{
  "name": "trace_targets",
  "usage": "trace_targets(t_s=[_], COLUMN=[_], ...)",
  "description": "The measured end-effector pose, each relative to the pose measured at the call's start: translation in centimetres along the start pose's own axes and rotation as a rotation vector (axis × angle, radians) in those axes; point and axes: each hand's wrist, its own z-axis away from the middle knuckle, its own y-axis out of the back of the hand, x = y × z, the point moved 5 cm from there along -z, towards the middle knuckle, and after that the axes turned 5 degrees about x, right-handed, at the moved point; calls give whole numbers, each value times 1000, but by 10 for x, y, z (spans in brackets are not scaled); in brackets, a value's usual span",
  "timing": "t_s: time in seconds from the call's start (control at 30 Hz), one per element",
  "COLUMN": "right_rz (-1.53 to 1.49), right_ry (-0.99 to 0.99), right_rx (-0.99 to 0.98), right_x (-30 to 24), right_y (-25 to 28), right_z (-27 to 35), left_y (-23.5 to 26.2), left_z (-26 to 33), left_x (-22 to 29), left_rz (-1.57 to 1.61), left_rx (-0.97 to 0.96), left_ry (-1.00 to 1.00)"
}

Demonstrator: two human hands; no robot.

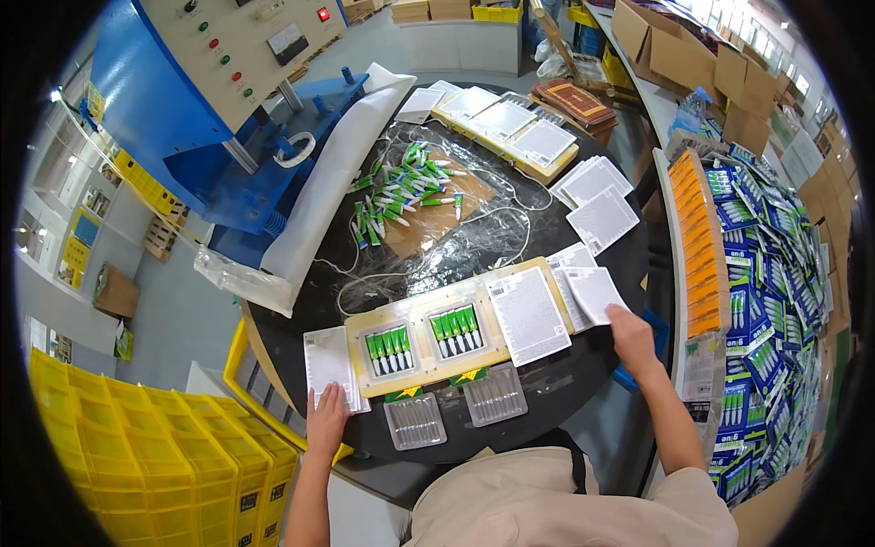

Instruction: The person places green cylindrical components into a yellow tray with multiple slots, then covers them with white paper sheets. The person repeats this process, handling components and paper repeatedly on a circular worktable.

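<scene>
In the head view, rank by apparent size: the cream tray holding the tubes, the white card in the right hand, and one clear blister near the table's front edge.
1. cream tray
2. white card and clear blister: look alike, unranked.

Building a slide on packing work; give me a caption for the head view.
Left hand rests on a white card beside the blister tray; right hand lifts a backing card.

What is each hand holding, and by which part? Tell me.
The right hand pinches a white card by its lower right corner. The left hand holds nothing, resting flat on a card stack.
</scene>
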Motion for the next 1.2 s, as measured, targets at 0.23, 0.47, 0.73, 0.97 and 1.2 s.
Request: trace_targets(t_s=[0.23, 0.47, 0.73, 0.97, 1.2], right_rz=[-129, 5, 1, -21, -268], right_ry=[151, 242, 277, 344, 38], right_rx=[185, -107, -182, -267, -215], right_x=[-138, -235, -251, -245, -174], right_y=[16, -73, -76, -77, -45], right_z=[-52, -40, -29, -41, -67], left_y=[-9, -5, 48, 121, 62], left_z=[-5, 9, 7, -14, -56], left_x=[-14, 11, 16, 77, 122], left_rz=[33, -155, 154, 206, 332], left_rx=[-108, 161, 376, 665, 491], left_ry=[-108, -266, -116, -171, -220])
